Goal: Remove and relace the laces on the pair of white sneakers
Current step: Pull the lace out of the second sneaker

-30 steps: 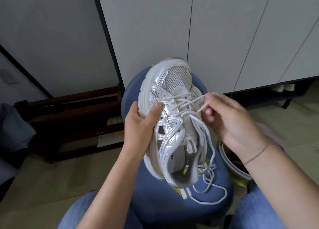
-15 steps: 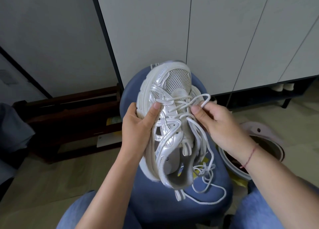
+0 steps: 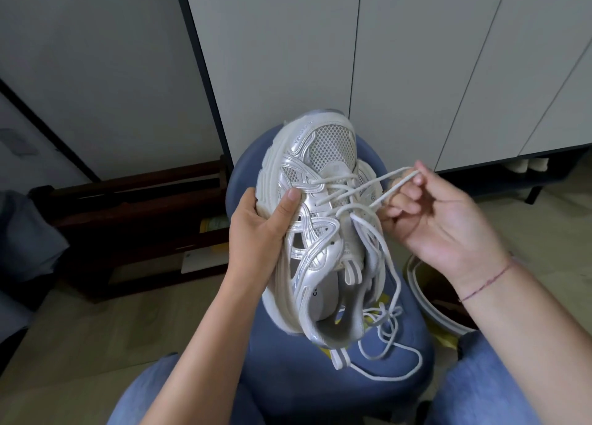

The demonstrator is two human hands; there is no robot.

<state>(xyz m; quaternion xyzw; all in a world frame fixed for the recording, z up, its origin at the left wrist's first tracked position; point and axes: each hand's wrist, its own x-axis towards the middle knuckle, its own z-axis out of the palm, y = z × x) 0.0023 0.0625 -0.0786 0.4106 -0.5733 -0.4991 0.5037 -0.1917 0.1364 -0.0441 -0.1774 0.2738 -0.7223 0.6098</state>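
White sneaker was held toe-away above a blue padded stool, its heel toward the person. I could not tell whether the heel touched the seat.

At far left a dark wooden rack stood on the floor against the wall. A strip of bare pale floor lay between it and the person's left knee.

The left hand gripped the sneaker's left sole edge. Its fingers wrapped underneath and its thumb pressed across the silver overlays of the upper.

The white lace was threaded only through the eyelets nearest the toe. One loop of it was drawn out past the shoe's right edge. The right hand pinched that loop between thumb and forefinger, its other fingers curled, and a red string circled the wrist. It hung in open air, apart from the shoe.

The slack lace trailed down the sneaker's right side and lay in loose coils on the stool's near right edge.

A round white-rimmed tub stood on the floor just beside the stool, under the right forearm. Pale cabinet doors closed off the back, near the toe.
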